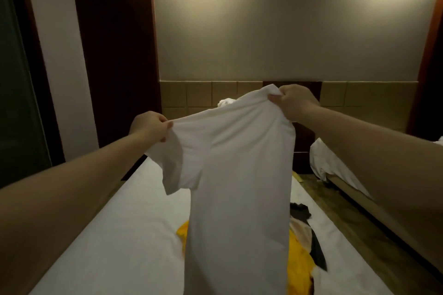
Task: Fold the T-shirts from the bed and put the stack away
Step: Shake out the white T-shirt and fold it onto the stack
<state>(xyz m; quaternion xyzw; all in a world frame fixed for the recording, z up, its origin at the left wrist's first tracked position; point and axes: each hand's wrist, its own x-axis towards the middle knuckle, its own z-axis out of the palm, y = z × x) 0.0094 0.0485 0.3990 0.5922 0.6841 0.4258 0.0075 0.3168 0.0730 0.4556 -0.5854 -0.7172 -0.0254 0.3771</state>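
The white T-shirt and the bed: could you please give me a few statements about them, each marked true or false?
1. The left hand and right hand both grip the T-shirt. True.
2. The right hand is held lower than the left hand. False: it is higher.
3. A yellow garment lies on the bed, partly hidden by the T-shirt. True.
4. The T-shirt lies spread flat on the bed. False: it hangs from the hands, lifted above the bed.

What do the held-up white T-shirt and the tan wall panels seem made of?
White T-shirt: matte fabric, probably cotton knit; hangs limp, bunches where left hand and right hand pinch it. Tan wall panels: seamed squares, possibly padded or tile; too dim to tell.
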